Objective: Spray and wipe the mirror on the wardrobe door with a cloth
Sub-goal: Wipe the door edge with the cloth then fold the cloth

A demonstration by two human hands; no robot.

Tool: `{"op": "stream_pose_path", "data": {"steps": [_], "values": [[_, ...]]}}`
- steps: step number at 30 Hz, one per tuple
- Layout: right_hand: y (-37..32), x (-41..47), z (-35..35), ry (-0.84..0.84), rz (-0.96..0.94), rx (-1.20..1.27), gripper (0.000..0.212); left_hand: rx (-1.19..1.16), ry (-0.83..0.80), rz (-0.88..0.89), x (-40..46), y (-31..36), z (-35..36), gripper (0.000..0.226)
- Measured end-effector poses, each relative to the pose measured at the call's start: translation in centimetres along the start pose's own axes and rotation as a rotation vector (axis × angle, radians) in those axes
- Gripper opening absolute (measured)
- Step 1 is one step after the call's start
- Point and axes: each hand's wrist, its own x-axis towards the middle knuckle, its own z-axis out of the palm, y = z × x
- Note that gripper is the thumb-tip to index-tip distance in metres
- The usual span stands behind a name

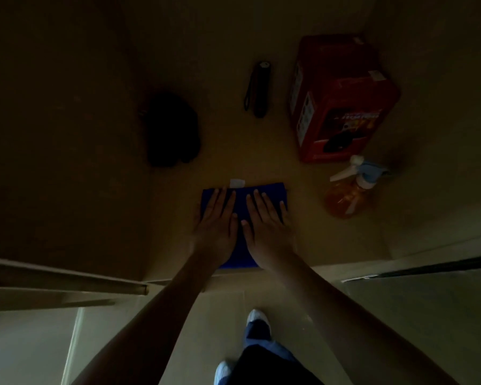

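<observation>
While both hands (243,218) press flat on cloth (240,194), spray bottle (350,190) holds orange liquid.

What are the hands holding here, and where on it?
Nothing is gripped. The left hand and right hand lie flat, fingers straight, pressing on top of the folded blue cloth.
</observation>
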Motion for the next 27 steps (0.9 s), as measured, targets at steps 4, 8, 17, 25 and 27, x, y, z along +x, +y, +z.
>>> {"op": "stream_pose_path", "data": {"steps": [4, 8, 17, 25, 27], "values": [[-0.1, -0.9, -0.2, 0.037, -0.040, -0.027, 0.069, 0.043, 0.006, -0.031, -1.3, 0.4, -0.1, 0.068], [0.0, -0.8, -0.7, -0.059, -0.033, -0.009, 0.071, 0.152, -0.012, -0.028, -1.6, 0.8, -0.8, 0.072], [-0.7, -1.1, 0.0, -0.040, 0.099, 0.053, 0.067, 0.044, -0.036, -0.034, -3.0, 0.6, -0.8, 0.074], [-4.4, 0.7, 0.4, -0.021, 0.063, -0.009, 0.065, 0.158, -0.078, -0.031, -2.3, -3.4, -2.1, 0.068], [-5.6, 1.7, 0.5, -0.026, 0.042, -0.049, 0.065, 0.210, -0.100, -0.025, -1.8, -4.7, -2.8, 0.067]]}}
